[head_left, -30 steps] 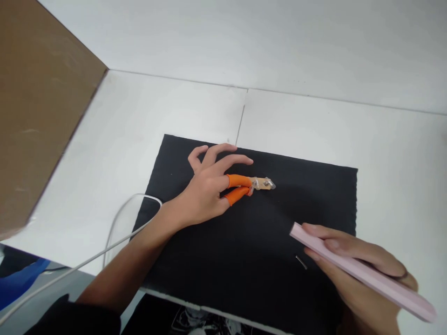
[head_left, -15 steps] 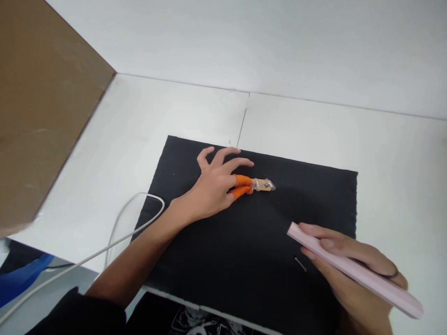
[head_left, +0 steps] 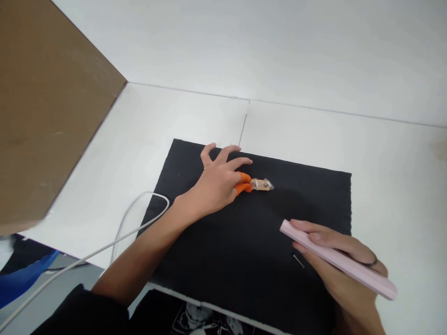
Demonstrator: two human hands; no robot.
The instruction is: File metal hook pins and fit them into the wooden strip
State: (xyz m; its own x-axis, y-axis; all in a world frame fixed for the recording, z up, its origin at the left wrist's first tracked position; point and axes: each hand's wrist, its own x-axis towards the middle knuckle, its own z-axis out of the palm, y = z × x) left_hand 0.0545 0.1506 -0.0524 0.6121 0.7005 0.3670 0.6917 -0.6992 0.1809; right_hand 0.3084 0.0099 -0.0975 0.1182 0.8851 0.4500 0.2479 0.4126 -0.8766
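On a black cloth lies a pair of pliers with orange handles; its head looks tan with clear and shiny parts. My left hand is over the handle ends, three fingers stretched out, while the index finger and thumb at the handles are mostly hidden and seem to pinch them. In my right hand is a long, slim pink bar, gripped along its sides and slanting down to the right. A small metal pin-like piece rests on the cloth just beside the right fingers.
The black cloth covers part of a white table. A white cable loops at left, over the cloth's edge. A brown panel stands at far left, with a white wall behind. Something blue hangs low at left.
The view has shifted slightly. My right hand with the pink bar sits a little further left and nearer the metal piece. My left hand stays at the pliers, covering slightly more of the handles.
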